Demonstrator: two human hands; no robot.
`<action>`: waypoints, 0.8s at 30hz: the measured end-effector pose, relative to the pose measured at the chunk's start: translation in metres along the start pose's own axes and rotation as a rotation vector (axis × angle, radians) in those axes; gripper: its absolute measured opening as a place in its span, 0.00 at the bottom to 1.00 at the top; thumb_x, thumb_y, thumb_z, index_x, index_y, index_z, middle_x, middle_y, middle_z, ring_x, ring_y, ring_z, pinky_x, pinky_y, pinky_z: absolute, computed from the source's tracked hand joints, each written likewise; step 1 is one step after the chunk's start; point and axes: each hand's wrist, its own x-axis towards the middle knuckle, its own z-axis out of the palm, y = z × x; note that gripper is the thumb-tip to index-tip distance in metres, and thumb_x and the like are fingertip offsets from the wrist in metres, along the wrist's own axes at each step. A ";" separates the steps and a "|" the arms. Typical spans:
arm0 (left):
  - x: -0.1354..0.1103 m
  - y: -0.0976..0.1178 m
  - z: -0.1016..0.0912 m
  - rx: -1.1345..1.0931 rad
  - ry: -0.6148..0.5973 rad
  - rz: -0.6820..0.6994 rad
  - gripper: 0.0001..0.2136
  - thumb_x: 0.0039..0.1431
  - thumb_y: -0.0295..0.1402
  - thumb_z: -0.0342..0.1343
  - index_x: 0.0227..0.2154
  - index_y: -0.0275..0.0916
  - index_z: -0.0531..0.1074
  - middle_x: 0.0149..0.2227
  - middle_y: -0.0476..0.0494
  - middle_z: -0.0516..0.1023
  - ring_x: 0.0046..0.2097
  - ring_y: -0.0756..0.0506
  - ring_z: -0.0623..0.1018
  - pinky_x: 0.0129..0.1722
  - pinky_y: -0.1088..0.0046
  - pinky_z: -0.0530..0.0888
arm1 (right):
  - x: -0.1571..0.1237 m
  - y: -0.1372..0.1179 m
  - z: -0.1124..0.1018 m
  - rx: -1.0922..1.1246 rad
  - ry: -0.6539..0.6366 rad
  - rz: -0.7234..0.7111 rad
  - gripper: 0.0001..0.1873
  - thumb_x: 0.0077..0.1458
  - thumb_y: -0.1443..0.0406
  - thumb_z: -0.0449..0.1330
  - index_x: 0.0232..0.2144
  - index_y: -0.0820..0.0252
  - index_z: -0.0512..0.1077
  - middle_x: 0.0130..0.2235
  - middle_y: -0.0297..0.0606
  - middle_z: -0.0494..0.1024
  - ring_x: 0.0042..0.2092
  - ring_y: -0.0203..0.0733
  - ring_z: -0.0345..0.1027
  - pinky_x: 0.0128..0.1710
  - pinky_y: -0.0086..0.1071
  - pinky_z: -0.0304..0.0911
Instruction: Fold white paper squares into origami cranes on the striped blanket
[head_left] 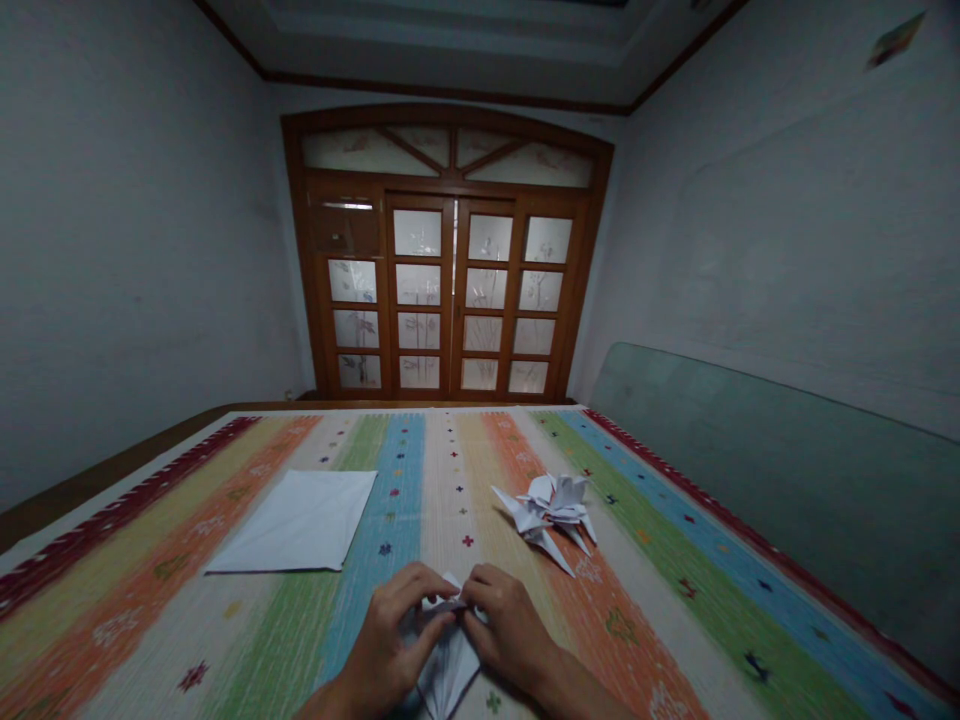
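Both of my hands rest low in the middle of the view on a striped, many-coloured mat point(225, 620). My left hand point(390, 635) and my right hand point(506, 625) are closed in a pinch on a partly folded piece of white paper point(448, 668), fingertips meeting at its top edge. The paper's lower part fans out between my wrists. Finished white folded paper figures point(551, 510) lie a little beyond my right hand. A flat stack of white paper sheets point(300, 522) lies further off to the left of my left hand.
The mat covers the floor up to a wooden double door with frosted glass panes point(448, 300). A large greenish glass pane point(787, 480) leans against the right wall. Plain walls stand on both sides.
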 end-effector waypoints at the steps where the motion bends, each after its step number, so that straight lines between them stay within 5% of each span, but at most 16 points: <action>1: 0.000 0.001 0.000 0.016 0.000 0.018 0.05 0.64 0.32 0.60 0.40 0.42 0.79 0.35 0.43 0.81 0.37 0.44 0.80 0.35 0.73 0.75 | 0.000 0.000 0.000 -0.005 -0.003 0.001 0.07 0.51 0.75 0.62 0.31 0.60 0.76 0.34 0.38 0.76 0.38 0.42 0.71 0.36 0.30 0.57; 10: -0.002 -0.001 0.003 0.049 0.047 0.068 0.07 0.67 0.33 0.58 0.36 0.41 0.81 0.30 0.44 0.82 0.32 0.45 0.80 0.33 0.72 0.75 | 0.000 0.003 0.003 -0.027 -0.003 -0.008 0.06 0.53 0.73 0.62 0.31 0.59 0.76 0.35 0.38 0.77 0.38 0.42 0.70 0.36 0.30 0.58; 19: 0.002 -0.002 0.004 -0.097 0.060 -0.102 0.11 0.65 0.38 0.60 0.30 0.41 0.81 0.30 0.45 0.84 0.33 0.45 0.81 0.34 0.73 0.74 | 0.001 0.002 0.002 -0.005 0.004 -0.003 0.06 0.54 0.73 0.63 0.31 0.59 0.76 0.34 0.38 0.76 0.37 0.42 0.71 0.36 0.30 0.59; 24: 0.002 -0.002 0.002 -0.110 0.068 -0.084 0.10 0.65 0.37 0.60 0.31 0.40 0.81 0.30 0.44 0.83 0.33 0.45 0.81 0.35 0.72 0.74 | 0.000 0.001 -0.001 0.041 -0.007 -0.029 0.10 0.55 0.74 0.61 0.37 0.58 0.78 0.37 0.39 0.77 0.39 0.42 0.72 0.38 0.30 0.60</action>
